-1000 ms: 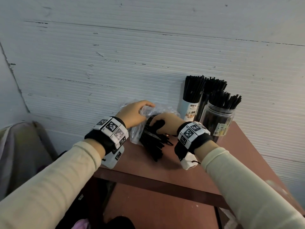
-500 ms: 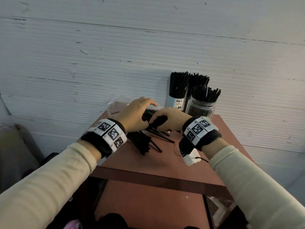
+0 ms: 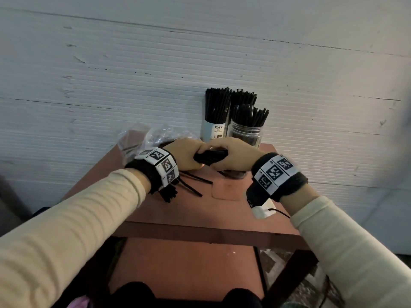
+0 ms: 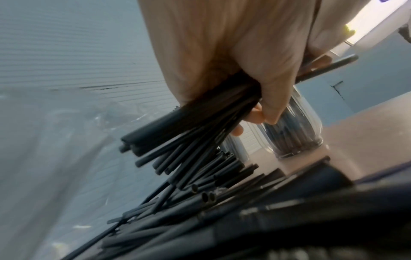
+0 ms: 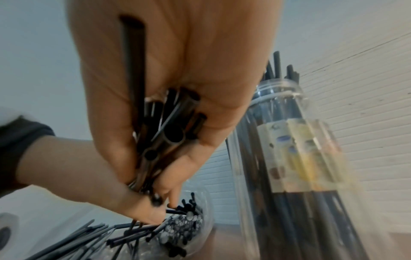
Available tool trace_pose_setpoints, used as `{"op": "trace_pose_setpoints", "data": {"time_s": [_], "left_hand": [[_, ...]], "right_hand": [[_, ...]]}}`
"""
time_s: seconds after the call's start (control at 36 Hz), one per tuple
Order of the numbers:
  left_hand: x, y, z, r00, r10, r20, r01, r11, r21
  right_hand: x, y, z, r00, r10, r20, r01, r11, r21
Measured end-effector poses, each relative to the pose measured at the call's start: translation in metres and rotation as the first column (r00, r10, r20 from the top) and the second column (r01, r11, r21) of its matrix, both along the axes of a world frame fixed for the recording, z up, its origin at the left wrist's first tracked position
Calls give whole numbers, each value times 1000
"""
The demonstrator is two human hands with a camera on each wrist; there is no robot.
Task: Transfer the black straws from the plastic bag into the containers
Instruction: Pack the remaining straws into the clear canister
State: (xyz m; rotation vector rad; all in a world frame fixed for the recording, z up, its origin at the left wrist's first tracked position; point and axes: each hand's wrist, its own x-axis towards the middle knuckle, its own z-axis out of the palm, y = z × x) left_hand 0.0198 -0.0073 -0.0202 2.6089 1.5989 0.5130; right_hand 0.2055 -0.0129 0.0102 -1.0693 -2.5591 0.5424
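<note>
Both hands are wrapped around one bundle of black straws held just above the table: the left hand curls over its left end, the right hand clasps the right end, fingers closed around the sticks. The bundle's long axis runs roughly sideways, left to right, nearly level with the tabletop. The containers stand just behind and slightly right of the grip, against the wall: a clear jar nearest the right hand, a white cup beside it, both already crowded with upright straws. So the bundle probably has to be turned upright, and the right hand is the nearer one to carry it in. The plastic bag lies at the table's back left, and loose straws rest under the left wrist; whether more remain inside the bag is hard to tell through the crumpled film.
</note>
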Motion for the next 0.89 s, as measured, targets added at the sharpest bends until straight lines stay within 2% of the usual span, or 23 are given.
{"op": "trace_pose_setpoints", "data": {"time_s": [0.17, 0.22, 0.28, 0.39, 0.56, 0.64, 0.72, 0.81, 0.89], "left_hand": [[-1, 5, -1, 996, 27, 80, -20, 996, -88], [-3, 5, 0, 983, 65, 173, -46, 992, -113], [-1, 3, 4, 948, 114, 296, -78, 989, -129], [11, 1, 21, 876, 84, 474, -47, 995, -89], [49, -14, 39, 723, -5, 691, 124, 985, -123], [66, -19, 30, 633, -18, 774, 243, 954, -176], [78, -26, 15, 536, 22, 844, 343, 908, -242], [85, -32, 1, 499, 81, 863, 380, 875, -301], [88, -32, -6, 478, 115, 871, 372, 871, -320]], "right_hand": [[18, -6, 11, 984, -23, -178, 24, 1000, 9], [24, -12, 21, 968, -44, -248, 55, 998, 40], [28, -17, 31, 936, -38, -349, 64, 996, 64], [26, -21, 54, 844, -51, -533, 151, 978, 146], [23, -32, 85, 742, 17, -670, 220, 938, 267], [21, -36, 84, 751, 62, -658, 221, 915, 338], [21, -34, 70, 806, 12, -592, 247, 902, 354], [25, -30, 52, 897, -82, -434, 225, 930, 290], [27, -33, 40, 914, -83, -397, 204, 940, 273]]}}
